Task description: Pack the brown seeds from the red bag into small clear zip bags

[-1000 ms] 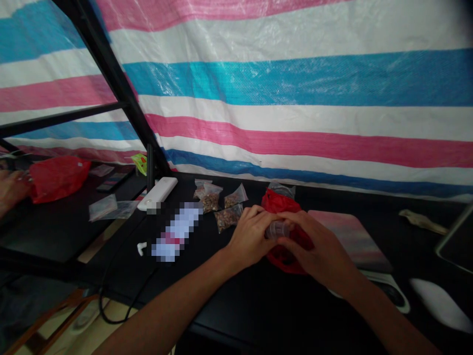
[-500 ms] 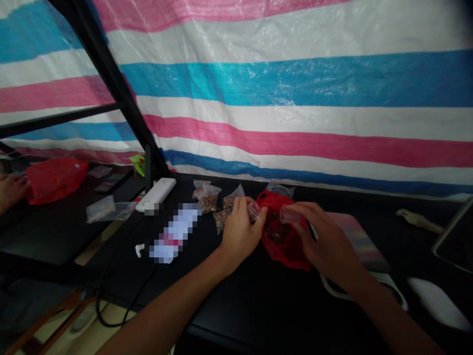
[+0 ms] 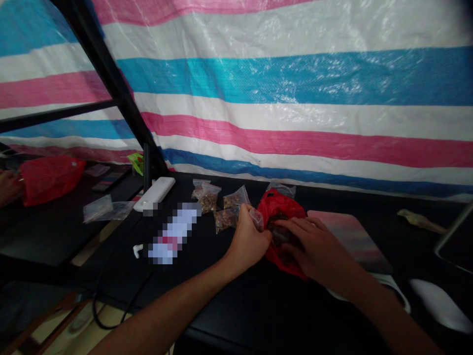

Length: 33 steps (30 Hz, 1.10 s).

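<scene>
My left hand (image 3: pixel 248 234) is closed on a small clear plastic bag (image 3: pixel 256 218), right beside the rim of a red plastic bag (image 3: pixel 269 201). Whether it also grips that rim I cannot tell. Dark brown small pieces fill the open red bag. My right hand (image 3: pixel 314 244) reaches into its mouth, fingers curled round a small clear cup (image 3: pixel 280 235) lowered among the pieces. Left of my hands lie several small zip bags (image 3: pixel 226 220) filled with brown bits.
A white power strip (image 3: pixel 155 193), a phone-like blurred object (image 3: pixel 175 231) and a white earbud (image 3: pixel 137 251) lie to the left. On the right are a pinkish flat pad (image 3: pixel 351 236) and a white mouse (image 3: pixel 438 303). Another person's hand (image 3: pixel 9 187) touches a red bag (image 3: pixel 53 178) far left.
My right hand has moved left and down, taking the clear cup from above the red bag into its contents. My left hand has shifted slightly lower and turned.
</scene>
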Tool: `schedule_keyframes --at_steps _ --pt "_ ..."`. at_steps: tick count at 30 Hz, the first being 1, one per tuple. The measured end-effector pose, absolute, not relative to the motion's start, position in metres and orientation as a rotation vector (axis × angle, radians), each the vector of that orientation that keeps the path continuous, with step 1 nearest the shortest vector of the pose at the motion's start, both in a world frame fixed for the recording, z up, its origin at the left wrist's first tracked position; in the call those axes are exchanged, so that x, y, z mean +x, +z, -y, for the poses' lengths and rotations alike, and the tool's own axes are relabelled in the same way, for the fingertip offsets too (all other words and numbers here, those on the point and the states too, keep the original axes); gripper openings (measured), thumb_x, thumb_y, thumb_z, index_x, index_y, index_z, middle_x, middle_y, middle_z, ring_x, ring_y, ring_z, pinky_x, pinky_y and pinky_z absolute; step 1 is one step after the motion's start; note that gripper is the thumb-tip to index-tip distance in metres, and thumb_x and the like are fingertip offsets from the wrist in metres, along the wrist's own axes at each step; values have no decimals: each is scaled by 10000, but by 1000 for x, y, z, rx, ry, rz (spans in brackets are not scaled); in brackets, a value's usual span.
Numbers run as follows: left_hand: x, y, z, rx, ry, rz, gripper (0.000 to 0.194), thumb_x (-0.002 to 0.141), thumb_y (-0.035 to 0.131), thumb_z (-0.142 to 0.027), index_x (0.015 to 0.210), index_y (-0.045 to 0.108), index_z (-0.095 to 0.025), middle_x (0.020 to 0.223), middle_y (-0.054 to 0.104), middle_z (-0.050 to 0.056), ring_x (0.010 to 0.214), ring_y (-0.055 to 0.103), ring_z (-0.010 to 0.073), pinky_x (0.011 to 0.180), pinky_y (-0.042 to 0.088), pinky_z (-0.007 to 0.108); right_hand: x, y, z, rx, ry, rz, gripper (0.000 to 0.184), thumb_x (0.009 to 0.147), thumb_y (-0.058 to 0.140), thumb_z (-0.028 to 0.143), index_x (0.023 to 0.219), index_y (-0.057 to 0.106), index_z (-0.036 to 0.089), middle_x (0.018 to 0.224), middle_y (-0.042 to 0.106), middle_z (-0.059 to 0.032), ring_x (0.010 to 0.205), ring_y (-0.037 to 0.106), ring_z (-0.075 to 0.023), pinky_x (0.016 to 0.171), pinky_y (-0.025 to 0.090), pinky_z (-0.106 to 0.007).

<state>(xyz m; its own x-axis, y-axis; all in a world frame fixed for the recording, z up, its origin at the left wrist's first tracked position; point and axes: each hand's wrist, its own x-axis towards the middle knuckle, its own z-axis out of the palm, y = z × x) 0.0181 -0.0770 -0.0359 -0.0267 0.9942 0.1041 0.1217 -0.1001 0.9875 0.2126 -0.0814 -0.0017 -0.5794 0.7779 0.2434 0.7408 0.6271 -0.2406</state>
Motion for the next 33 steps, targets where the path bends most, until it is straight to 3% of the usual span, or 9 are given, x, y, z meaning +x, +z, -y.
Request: schedule_keyframes --at_steps 8,17,21,24,28,33 --pt "19 -29 71 1207 1264 -1285 335 718 564 -6 897 401 -238 767 497 -53 651 502 113 582 420 231 210 -11 76 -1318 32 2478 405 932 686 252 1328 615 206 1174 739 -98 1012 699 -295 903 503 -487" --pt "15 -21 70 1046 1293 -1217 281 690 551 -47 862 424 -229 757 497 -49 650 519 107 599 430 223 204 -10 80 -1348 169 2407 234 966 589 175 1187 619 245 1187 728 -59 990 682 -275 866 522 -457" --pt "14 -18 69 1040 1250 -1185 256 680 559 -62 850 457 -224 754 544 -25 665 546 126 598 447 232 202 -13 80 -1370 135 2366 366 960 615 215 1322 569 251 1229 726 -70 980 689 -281 839 543 -444" --pt "13 -17 69 1027 1240 -1173 246 674 549 -68 839 456 -225 745 531 -26 655 530 124 594 434 231 203 -13 80 -1357 62 2402 351 958 638 273 1307 599 255 1215 727 -77 960 695 -288 829 546 -455" --pt "14 -18 68 1089 1225 -1132 266 713 562 -88 892 430 -234 754 500 -47 640 503 113 603 418 231 204 -13 79 -1343 25 2418 290 972 602 252 1260 634 235 1182 731 -92 988 691 -289 871 527 -462" --pt "13 -16 72 1370 1374 -1072 234 851 622 -204 949 413 -238 814 478 -46 705 503 110 658 439 229 203 -13 80 -1349 48 2364 379 998 539 241 1373 583 205 1266 724 -129 1094 686 -309 929 512 -496"
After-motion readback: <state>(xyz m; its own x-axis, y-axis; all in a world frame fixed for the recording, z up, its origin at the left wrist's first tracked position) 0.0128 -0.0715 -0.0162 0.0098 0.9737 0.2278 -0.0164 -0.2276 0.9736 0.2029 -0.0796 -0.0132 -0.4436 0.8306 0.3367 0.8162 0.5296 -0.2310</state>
